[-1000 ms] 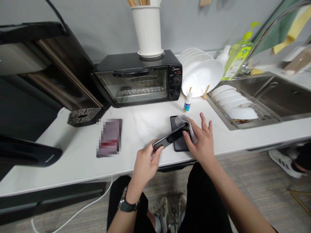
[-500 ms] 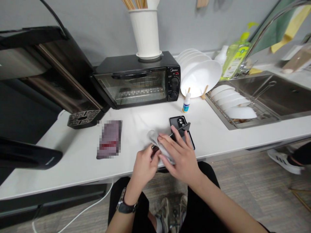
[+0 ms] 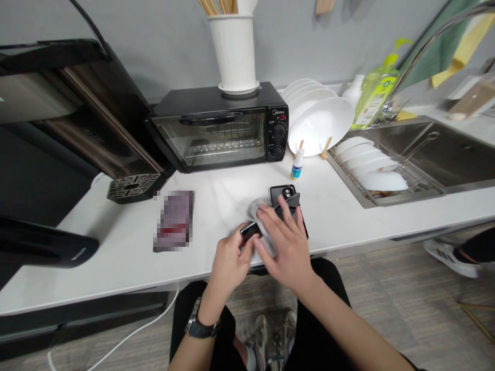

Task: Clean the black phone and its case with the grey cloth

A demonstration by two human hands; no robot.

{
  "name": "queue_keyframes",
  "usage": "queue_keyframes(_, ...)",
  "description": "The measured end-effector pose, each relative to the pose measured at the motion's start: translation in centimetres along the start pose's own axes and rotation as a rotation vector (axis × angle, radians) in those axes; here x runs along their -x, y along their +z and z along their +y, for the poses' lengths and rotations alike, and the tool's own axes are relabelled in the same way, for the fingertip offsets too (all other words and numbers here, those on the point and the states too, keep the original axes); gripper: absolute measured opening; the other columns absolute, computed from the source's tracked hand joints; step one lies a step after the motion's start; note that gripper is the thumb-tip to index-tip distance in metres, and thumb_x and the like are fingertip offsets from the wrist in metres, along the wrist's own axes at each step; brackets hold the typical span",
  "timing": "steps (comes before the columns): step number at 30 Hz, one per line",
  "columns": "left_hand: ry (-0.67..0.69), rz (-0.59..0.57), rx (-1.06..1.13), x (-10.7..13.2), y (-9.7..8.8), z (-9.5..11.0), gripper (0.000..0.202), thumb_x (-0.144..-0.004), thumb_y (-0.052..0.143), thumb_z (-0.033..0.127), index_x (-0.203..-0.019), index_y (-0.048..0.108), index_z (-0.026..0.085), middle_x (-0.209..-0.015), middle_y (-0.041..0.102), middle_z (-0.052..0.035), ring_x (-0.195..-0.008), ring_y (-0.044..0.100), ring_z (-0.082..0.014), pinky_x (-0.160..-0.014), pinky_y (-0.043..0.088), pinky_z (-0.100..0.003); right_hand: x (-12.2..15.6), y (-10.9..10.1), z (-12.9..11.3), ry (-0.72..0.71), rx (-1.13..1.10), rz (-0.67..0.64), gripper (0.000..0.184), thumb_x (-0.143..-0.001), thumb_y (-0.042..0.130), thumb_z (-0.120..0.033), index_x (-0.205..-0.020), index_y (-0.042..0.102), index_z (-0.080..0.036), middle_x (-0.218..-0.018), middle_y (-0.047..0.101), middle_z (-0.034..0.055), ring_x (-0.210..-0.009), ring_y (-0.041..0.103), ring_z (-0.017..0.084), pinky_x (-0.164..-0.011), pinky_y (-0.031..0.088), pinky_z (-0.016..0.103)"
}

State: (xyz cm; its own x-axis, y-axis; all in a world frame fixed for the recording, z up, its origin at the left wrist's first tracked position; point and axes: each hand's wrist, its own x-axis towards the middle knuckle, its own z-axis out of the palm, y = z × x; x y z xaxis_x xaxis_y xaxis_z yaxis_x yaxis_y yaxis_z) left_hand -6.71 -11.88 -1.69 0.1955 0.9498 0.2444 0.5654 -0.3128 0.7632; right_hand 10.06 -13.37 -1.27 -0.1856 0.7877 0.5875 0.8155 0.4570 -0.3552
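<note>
My left hand grips the near end of a black phone held tilted above the white counter. My right hand lies over the phone's middle with fingers stretched, pressing a grey cloth against it. Under the phone's far end lies a black phone case with its camera cut-out showing. A small white dropper bottle with a blue label stands just beyond, upright.
A black toaster oven with a white utensil holder on top stands at the back. White plates lean in a rack beside a sink holding more dishes. A blurred flat object lies left. Another person's shoe shows at right.
My right hand slid the cloth from the phone's far end back toward my left hand, uncovering the case's camera end, then moved slightly forward again. My left hand kept its grip.
</note>
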Motion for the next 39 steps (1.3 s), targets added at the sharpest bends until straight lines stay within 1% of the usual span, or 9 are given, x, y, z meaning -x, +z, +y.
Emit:
queue_keyframes(3,0.055,0.009,-0.003,0.1,-0.1,-0.5,0.01,-0.082,0.052,0.014,-0.076,0.053,0.022,-0.056,0.056,0.0037,-0.048,0.053,-0.0142,-0.05,0.038,-0.024,0.5,0.5,-2.4,-0.077,-0.039,-0.061,0.051,-0.103,0.051,-0.036,-0.152,0.05,-0.021,-0.161,0.052,-0.0008,-0.163,0.022,0.027,-0.133,0.018,0.056)
queue_keyframes(6,0.068,0.016,-0.067,0.1,0.0,-0.8,0.013,-0.076,0.051,0.013,-0.069,0.048,0.023,-0.054,0.054,0.0025,-0.048,0.053,-0.0157,-0.051,0.038,-0.025,0.6,0.4,-2.5,-0.097,-0.048,-0.075,0.049,-0.103,0.05,-0.031,-0.151,0.051,-0.023,-0.16,0.054,-0.003,-0.163,0.021,0.026,-0.134,0.014,0.054)
queue_keyframes(12,-0.024,-0.041,-0.02,0.1,0.1,0.2,0.019,-0.102,0.055,0.032,-0.109,0.066,0.019,-0.082,0.075,-0.0014,-0.067,0.068,-0.0161,-0.063,0.048,-0.024,-0.4,-1.2,3.2,0.02,0.018,-0.006,0.045,-0.103,0.052,-0.032,-0.148,0.053,-0.025,-0.155,0.059,0.0005,-0.161,0.027,0.029,-0.131,0.016,0.062)
queue_keyframes(17,-0.004,-0.008,-0.05,0.0,0.1,0.3,0.02,-0.103,0.057,0.033,-0.109,0.068,0.018,-0.081,0.075,-0.0006,-0.069,0.069,-0.0152,-0.062,0.046,-0.022,-1.1,-1.7,6.9,0.141,0.089,0.085,0.044,-0.103,0.052,-0.033,-0.146,0.055,-0.024,-0.154,0.06,0.0037,-0.161,0.027,0.034,-0.128,0.02,0.069)
queue_keyframes(23,-0.038,-0.011,-0.013,0.0,0.1,0.2,0.018,-0.1,0.056,0.031,-0.108,0.067,0.019,-0.069,0.068,0.0025,-0.056,0.06,-0.0138,-0.056,0.043,-0.023,-0.2,-0.5,1.9,0.048,0.016,0.013,0.05,-0.103,0.051,-0.033,-0.152,0.049,-0.021,-0.16,0.053,0.0041,-0.162,0.024,0.032,-0.13,0.019,0.063)
queue_keyframes(26,0.002,-0.003,-0.008,0.1,-0.1,-0.2,0.009,-0.093,0.053,0.02,-0.094,0.062,0.019,-0.066,0.065,0.0024,-0.054,0.059,-0.0143,-0.054,0.041,-0.023,0.3,0.4,-1.4,-0.038,-0.058,-0.046,0.052,-0.102,0.051,-0.033,-0.152,0.049,-0.021,-0.16,0.053,0.0005,-0.162,0.023,0.029,-0.132,0.018,0.058)
queue_keyframes(29,0.042,0.016,-0.044,0.1,-0.1,-0.7,0.008,-0.083,0.053,0.014,-0.08,0.055,0.021,-0.061,0.061,0.0024,-0.051,0.057,-0.0146,-0.051,0.038,-0.024,0.4,0.7,-2.4,-0.068,-0.088,-0.064,0.05,-0.102,0.051,-0.031,-0.152,0.05,-0.023,-0.159,0.054,-0.0026,-0.163,0.022,0.027,-0.133,0.016,0.056)
queue_keyframes(35,-0.019,-0.023,-0.008,0.0,0.0,-0.2,0.018,-0.101,0.057,0.03,-0.11,0.067,0.018,-0.08,0.074,-0.0004,-0.065,0.067,-0.0144,-0.062,0.046,-0.022,-0.3,-0.7,2.8,0.039,-0.005,-0.002,0.046,-0.103,0.05,-0.029,-0.149,0.052,-0.026,-0.156,0.058,0.0003,-0.162,0.026,0.03,-0.131,0.015,0.063)
queue_keyframes(39,-0.013,0.003,-0.02,-0.1,0.1,0.3,0.02,-0.101,0.058,0.031,-0.111,0.069,0.017,-0.084,0.076,-0.0014,-0.068,0.068,-0.0138,-0.063,0.046,-0.021,-1.0,-1.4,6.1,0.151,0.054,0.077,0.044,-0.102,0.051,-0.029,-0.146,0.054,-0.027,-0.156,0.058,0.0021,-0.161,0.026,0.034,-0.128,0.019,0.07)
